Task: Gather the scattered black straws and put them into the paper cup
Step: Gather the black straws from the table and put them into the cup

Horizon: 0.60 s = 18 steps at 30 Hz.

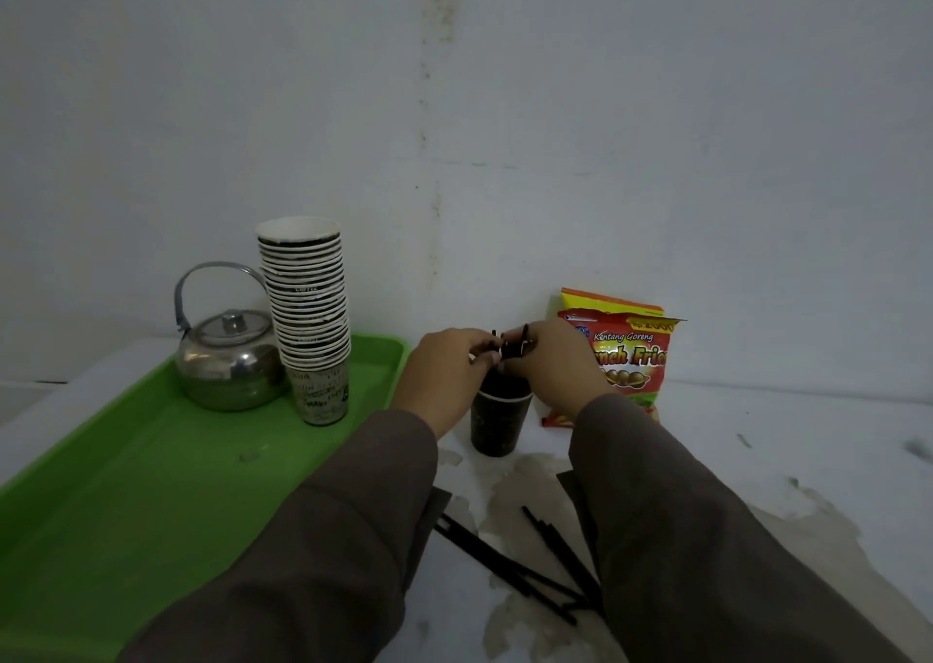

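1. Head view: both hands met just above the dark paper cup (501, 422), which stood on the white counter (757, 460) between the green tray (126, 485) and a snack packet (631, 354).
2. The left hand (444, 374) and the right hand (550, 364) had their fingers curled, together pinching a small bunch of black straws (512, 347) held over the cup's mouth; whether their lower ends were already inside could not be told.
3. More loose straws (510, 561) lay on the counter near the person, between the sleeves.
4. Risk, as a judgement: the light, free-standing cup could tip if the bunch pressed on its rim, and a sleeve could sweep the loose straws off the counter.
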Each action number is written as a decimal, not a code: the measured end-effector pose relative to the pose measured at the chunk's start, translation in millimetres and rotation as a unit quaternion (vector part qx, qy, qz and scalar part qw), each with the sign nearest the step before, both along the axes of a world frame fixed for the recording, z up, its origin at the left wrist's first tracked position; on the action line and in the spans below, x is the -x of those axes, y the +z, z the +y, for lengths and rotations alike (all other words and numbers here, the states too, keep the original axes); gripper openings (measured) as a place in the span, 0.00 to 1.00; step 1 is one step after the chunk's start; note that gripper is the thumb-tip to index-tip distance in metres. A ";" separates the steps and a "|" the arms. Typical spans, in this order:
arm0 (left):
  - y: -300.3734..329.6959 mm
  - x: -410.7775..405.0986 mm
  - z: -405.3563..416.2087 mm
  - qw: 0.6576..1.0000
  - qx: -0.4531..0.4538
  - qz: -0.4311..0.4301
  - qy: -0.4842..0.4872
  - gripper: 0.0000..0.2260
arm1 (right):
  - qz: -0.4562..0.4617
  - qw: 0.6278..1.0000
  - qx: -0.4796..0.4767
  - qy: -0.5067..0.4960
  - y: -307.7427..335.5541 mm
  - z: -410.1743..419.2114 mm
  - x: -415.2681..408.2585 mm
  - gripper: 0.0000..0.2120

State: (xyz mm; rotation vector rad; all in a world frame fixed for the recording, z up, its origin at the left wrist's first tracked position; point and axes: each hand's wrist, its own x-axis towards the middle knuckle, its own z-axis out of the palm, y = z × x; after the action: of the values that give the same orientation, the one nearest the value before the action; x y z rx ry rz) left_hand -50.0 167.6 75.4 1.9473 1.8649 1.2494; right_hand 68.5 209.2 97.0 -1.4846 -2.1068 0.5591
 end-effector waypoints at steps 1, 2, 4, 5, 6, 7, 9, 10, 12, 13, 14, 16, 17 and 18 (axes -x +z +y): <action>0.2 0.7 0.4 1.000 0.004 0.016 0.000 0.09 | 0.029 0.999 -0.016 0.001 -0.5 -1.0 -0.4 0.19; 0.7 1.2 0.8 0.999 0.008 0.039 0.000 0.10 | 0.046 0.998 -0.036 0.000 -1.2 -2.0 -1.4 0.22; 2.4 2.1 1.0 0.995 0.013 0.101 0.002 0.12 | 0.035 0.996 -0.081 0.001 -2.8 -2.8 -2.1 0.25; 3.8 2.6 1.1 0.991 0.015 0.134 0.006 0.12 | 0.021 0.995 -0.100 0.010 -4.3 -2.6 -2.0 0.26; 5.1 3.2 1.1 0.986 0.016 0.165 0.010 0.12 | 0.006 0.993 -0.112 0.021 -6.1 -2.6 -1.9 0.26; 6.6 3.2 0.9 0.981 0.020 0.194 0.014 0.12 | -0.014 0.992 -0.121 0.034 -7.9 -2.9 -2.1 0.24; 10.9 2.5 -0.2 0.973 0.025 0.230 0.025 0.12 | -0.071 0.985 -0.147 0.054 -10.0 -4.3 -4.7 0.18; 13.3 2.2 -1.7 0.972 0.023 0.234 0.030 0.13 | -0.088 0.982 -0.159 0.059 -10.3 -5.7 -6.9 0.16; 16.7 2.1 -8.3 0.976 -0.009 0.214 0.035 0.14 | -0.057 0.981 -0.173 0.061 -6.9 -10.6 -12.3 0.16; 17.4 1.0 -13.8 0.980 -0.040 0.191 0.032 0.14 | -0.017 0.982 -0.179 0.055 -3.2 -14.7 -15.5 0.17; 17.3 -0.9 -21.6 0.983 -0.076 0.165 0.025 0.13 | 0.025 0.982 -0.184 0.047 0.6 -19.7 -19.8 0.17; 14.4 -9.2 -44.1 0.983 -0.138 0.123 0.000 0.11 | 0.082 0.978 -0.191 0.035 5.9 -35.2 -32.9 0.15; 9.6 -14.8 -58.1 0.982 -0.154 0.110 -0.022 0.10 | 0.082 0.976 -0.199 0.037 5.5 -46.9 -42.3 0.13; 2.3 -20.7 -72.4 0.980 -0.161 0.102 -0.049 0.09 | 0.069 0.974 -0.213 0.044 2.5 -60.7 -52.9 0.11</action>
State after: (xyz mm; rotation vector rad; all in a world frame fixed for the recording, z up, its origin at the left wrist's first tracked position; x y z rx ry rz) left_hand -29.4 95.2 77.8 2.3858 1.7119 1.4435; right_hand 121.4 148.4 99.5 -1.0848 -2.0294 0.2105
